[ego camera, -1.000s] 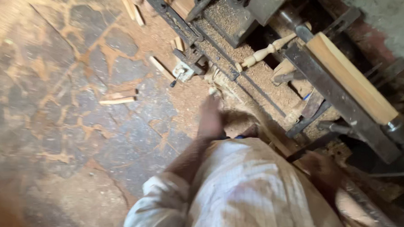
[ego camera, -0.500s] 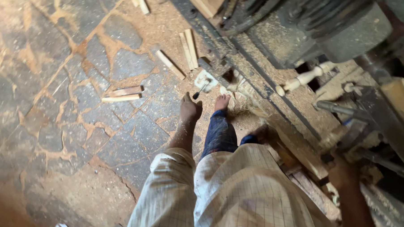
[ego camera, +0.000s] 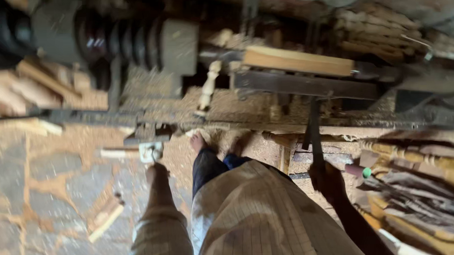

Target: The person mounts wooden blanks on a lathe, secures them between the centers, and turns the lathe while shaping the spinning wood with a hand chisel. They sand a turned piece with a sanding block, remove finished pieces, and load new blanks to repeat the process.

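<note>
The left hand [ego camera: 157, 171] reaches down toward a small pale metal piece [ego camera: 150, 151] that lies on the sawdust-covered floor [ego camera: 63, 188] just below the lathe frame; the piece sits at about 12 o'clock from the hand, touching it or just beside it, and blur hides the fingers, so I cannot tell whether this grip is open or closed. A thin pale stick [ego camera: 118, 153] lies at 9 o'clock from the metal piece, its end meeting it.

The right hand [ego camera: 328, 182] sits at 3 o'clock from the person's body, its grip closed around the lower end of a long dark flat bar [ego camera: 314, 134], which runs upward from the hand toward 12 o'clock and ends against the dark tool rest [ego camera: 306, 84] of the lathe. The bar emerges from the top of the fist, near upright with a slight lean.

Above the tool rest a squared pale wooden blank [ego camera: 300, 61] lies lengthwise, at 12 o'clock from the right hand and well apart from it. A turned pale spindle [ego camera: 207, 90] hangs tilted at 11 o'clock from the bare foot [ego camera: 198, 142]. A dark stepped pulley [ego camera: 118, 38] sits at the far 10 o'clock. Turned wooden pieces [ego camera: 414, 158] are heaped at 3 o'clock from the right hand, with a small green-ended handle [ego camera: 362, 172] just beside it. Loose wood offcuts [ego camera: 105, 217] lie on the floor at 8 o'clock from the left hand
</note>
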